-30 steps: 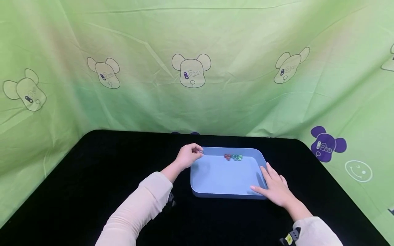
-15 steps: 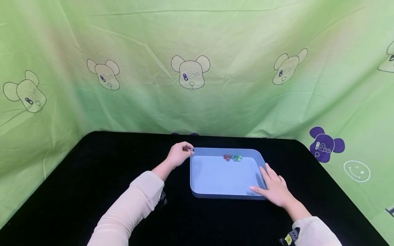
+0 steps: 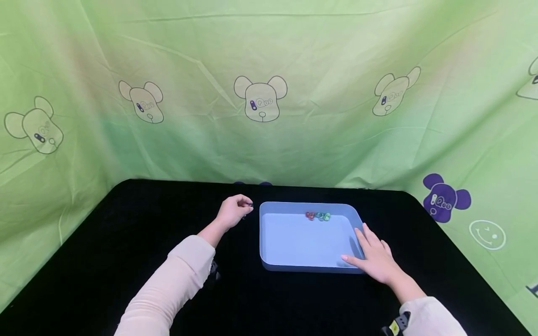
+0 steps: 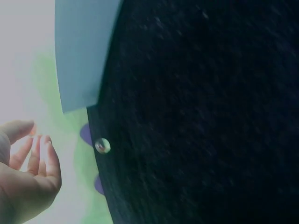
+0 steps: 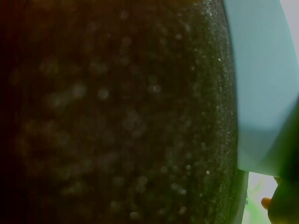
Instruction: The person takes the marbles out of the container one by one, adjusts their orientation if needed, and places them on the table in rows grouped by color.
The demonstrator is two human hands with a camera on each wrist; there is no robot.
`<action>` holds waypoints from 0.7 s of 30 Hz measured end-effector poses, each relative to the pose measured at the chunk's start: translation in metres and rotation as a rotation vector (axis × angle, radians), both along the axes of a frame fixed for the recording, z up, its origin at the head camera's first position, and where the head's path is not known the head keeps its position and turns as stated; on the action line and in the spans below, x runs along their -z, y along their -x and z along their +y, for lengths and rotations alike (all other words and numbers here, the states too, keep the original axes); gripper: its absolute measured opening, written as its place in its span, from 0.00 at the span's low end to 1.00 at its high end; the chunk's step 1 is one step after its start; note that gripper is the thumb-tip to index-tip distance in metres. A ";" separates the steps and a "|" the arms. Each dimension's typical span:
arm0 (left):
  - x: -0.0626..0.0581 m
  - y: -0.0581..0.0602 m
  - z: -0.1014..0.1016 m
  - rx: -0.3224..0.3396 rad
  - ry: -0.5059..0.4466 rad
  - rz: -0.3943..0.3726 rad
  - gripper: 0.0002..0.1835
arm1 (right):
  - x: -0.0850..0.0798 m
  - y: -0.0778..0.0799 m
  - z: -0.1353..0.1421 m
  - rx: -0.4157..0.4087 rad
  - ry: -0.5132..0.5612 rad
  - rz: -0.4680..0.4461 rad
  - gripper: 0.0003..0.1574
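Observation:
My left hand is above the black cloth, left of the blue tray. Its thumb and fingertips meet around a small dark, glassy marble, mostly covered by the fingers. In the left wrist view the same hand shows curled fingers near the thumb. A clear glass marble lies on the cloth there, close to the hand. My right hand rests over the tray's front right corner, fingers spread and fairly straight. Red marbles and green marbles sit together along the tray's back wall.
A black cloth covers the table beneath the tray. Behind and to both sides hangs a green curtain printed with bear heads. The tray's side wall stands close by in the right wrist view.
My left hand has moved left, from over the tray's back left corner to above the cloth beside it. The right hand, the tray and the marbles inside stay in place.

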State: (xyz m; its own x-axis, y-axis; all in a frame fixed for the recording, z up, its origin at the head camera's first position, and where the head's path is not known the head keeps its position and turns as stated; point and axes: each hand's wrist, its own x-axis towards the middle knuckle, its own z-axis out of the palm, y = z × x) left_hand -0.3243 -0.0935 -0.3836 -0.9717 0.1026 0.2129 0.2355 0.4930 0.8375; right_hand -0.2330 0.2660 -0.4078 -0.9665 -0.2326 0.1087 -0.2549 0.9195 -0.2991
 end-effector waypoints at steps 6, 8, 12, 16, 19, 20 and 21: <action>0.007 0.002 -0.012 -0.051 0.019 -0.013 0.06 | 0.000 0.000 0.000 0.002 0.004 -0.008 0.55; 0.009 0.003 -0.016 -0.065 0.021 -0.028 0.06 | 0.000 0.000 0.000 0.001 0.004 -0.012 0.55; 0.012 0.003 -0.023 -0.081 0.024 -0.052 0.06 | 0.000 -0.001 0.000 0.002 0.004 -0.012 0.56; 0.013 0.004 -0.028 -0.090 0.019 -0.073 0.07 | 0.000 -0.001 0.000 0.001 0.003 -0.012 0.55; 0.014 0.004 -0.031 -0.099 0.025 -0.080 0.06 | 0.000 0.000 -0.001 0.000 0.001 -0.010 0.55; 0.014 0.004 -0.031 -0.102 0.031 -0.081 0.06 | 0.000 0.000 -0.001 0.000 0.000 -0.010 0.55; 0.015 0.004 -0.032 -0.106 0.035 -0.082 0.06 | 0.000 0.000 -0.001 0.000 0.001 -0.010 0.55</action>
